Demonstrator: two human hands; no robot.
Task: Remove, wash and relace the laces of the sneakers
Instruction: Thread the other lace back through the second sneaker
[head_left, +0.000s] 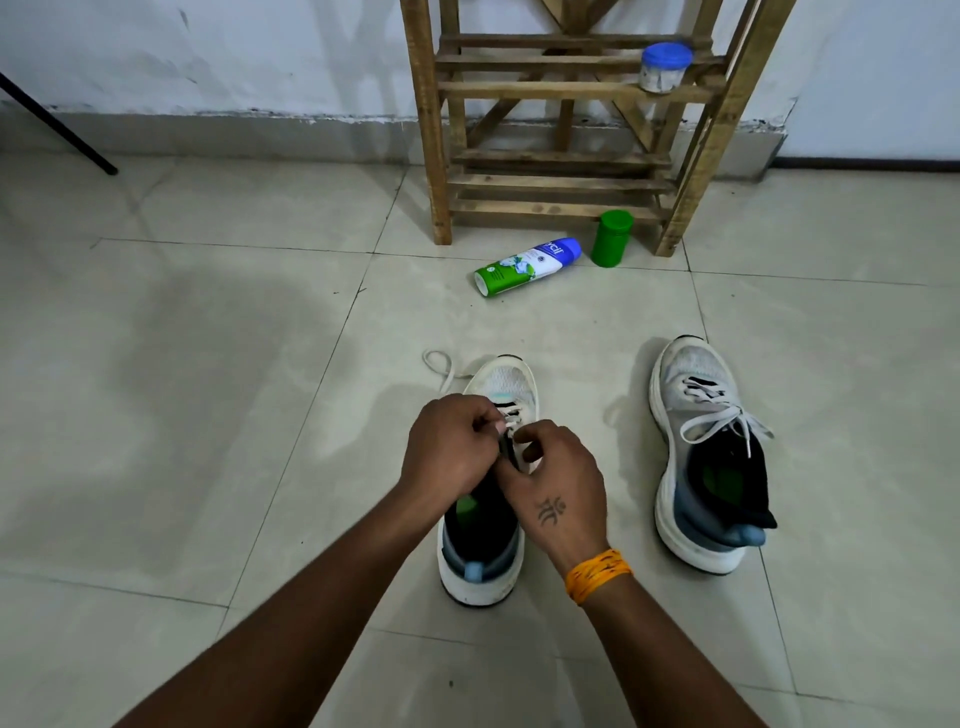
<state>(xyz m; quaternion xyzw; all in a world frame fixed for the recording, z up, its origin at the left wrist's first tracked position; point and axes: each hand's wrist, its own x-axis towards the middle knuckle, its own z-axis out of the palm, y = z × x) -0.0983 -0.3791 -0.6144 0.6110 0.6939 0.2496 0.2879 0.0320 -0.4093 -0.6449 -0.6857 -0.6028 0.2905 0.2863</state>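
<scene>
Sneakers, two of them, white mesh with blue heels and black insides, stand on the pale tiled floor (182, 364). The near sneaker (480, 551) sits in the middle with its heel close to the person and its toe pointing away. Both hands meet over its tongue. The left hand (449, 447) has its fingers curled, and its thumb and fingertips pinch the white lace (511, 415) near the top holes. The right hand (558, 483) is curled too, pinching the same lace just beside the left hand. An orange thread band (597, 574) goes round the right wrist. One loose end of the lace (439, 364) lies in a loop on the floor, just left of the toe.

The other sneaker (706, 457) stands well apart to the right, leaning a bit on its side. Its white lace (724, 421) is tied in a bow.

Farther away, a green, white and blue spray can (527, 265) lies on its side on the floor. A small green round tub (613, 238) stands upright just beside it, at the foot of a rough wooden rack (561, 182). The rack stands against the white wall (208, 52). A clear jar with a blue lid (664, 67) sits at the right end of one upper shelf. A thin black rod (62, 130) slants down to the floor at the far left.
</scene>
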